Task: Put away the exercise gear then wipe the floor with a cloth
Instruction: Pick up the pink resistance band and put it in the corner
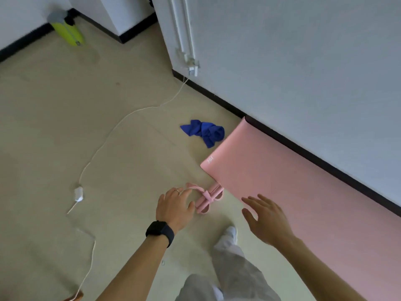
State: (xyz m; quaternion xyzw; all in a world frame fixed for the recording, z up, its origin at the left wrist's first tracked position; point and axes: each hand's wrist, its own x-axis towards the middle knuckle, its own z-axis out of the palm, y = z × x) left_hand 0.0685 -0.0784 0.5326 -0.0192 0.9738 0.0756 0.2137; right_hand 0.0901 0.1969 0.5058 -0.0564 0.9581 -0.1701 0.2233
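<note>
Reaching for the pink strap (206,198) first

Left hand (174,208) touches it, open, no grip; right hand (265,218) open, empty (mat (303,192) and cloth (205,131) wait). Next: pinch and lift.

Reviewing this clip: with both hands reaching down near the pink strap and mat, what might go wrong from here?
The white cable snakes across the floor beside the person's path, so a foot might catch it. The pink strap lies partly against the pink mat; the left hand may snag the mat edge. The blue cloth could get trodden on.

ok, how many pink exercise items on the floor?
2: the pink yoga mat unrolled along the wall, and a pink strap at its near corner by the left hand. None seem hidden.
</note>
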